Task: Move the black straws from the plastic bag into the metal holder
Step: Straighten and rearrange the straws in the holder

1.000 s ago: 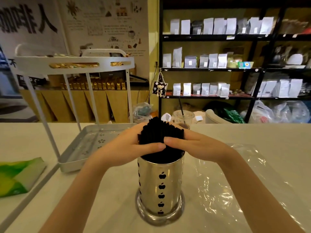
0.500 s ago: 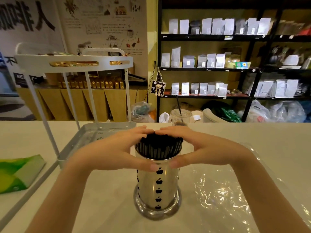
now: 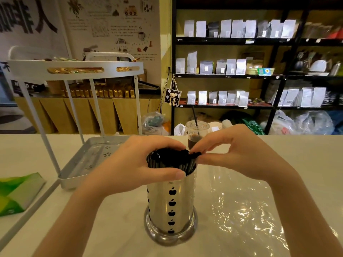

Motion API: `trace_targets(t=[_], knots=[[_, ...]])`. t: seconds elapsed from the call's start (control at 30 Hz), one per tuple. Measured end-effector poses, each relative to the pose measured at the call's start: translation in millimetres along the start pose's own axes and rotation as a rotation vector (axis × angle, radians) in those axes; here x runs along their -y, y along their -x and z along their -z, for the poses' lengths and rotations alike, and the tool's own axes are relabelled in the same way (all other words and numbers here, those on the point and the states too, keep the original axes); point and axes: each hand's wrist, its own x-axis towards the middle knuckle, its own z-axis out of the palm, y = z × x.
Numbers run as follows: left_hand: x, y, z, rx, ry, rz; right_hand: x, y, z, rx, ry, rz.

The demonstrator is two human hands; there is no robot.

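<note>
A shiny metal holder [image 3: 170,204] with apple-shaped cutouts stands upright on the counter in front of me. A bundle of black straws [image 3: 171,160] fills it, their tops just above the rim. My left hand [image 3: 141,164] wraps around the holder's rim and the straw tops from the left, thumb across the front. My right hand [image 3: 235,151] pinches the straw tops at the right edge with its fingertips. The clear plastic bag [image 3: 246,206] lies flat on the counter to the right of the holder.
A white two-tier rack stands at the left, its lower metal tray [image 3: 89,160] close behind my left hand. A lidded iced drink cup [image 3: 196,132] with a straw stands just behind the holder. A green packet [image 3: 16,193] lies at the far left.
The straws have sunk from well above the rim down into the holder. My hands went from cupping the bundle to resting at the rim, and the right now pinches the tops.
</note>
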Motion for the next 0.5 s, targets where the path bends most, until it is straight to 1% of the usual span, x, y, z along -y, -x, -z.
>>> trace_targets(t=[0.13,0.27,0.4,0.5], knots=[[-1,-2,-5,-0.017,0.015,-0.016,1,0,2,-0.028,-0.018,0.010],[-2,-4,-10,-0.037,0.130,0.017,0,2,4,-0.103,-0.049,0.037],[1,-5,-14,-0.083,0.271,0.063,1,4,9,-0.288,-0.117,0.111],[4,-7,-14,-0.120,0.365,0.128,2,8,16,-0.493,-0.221,0.203]])
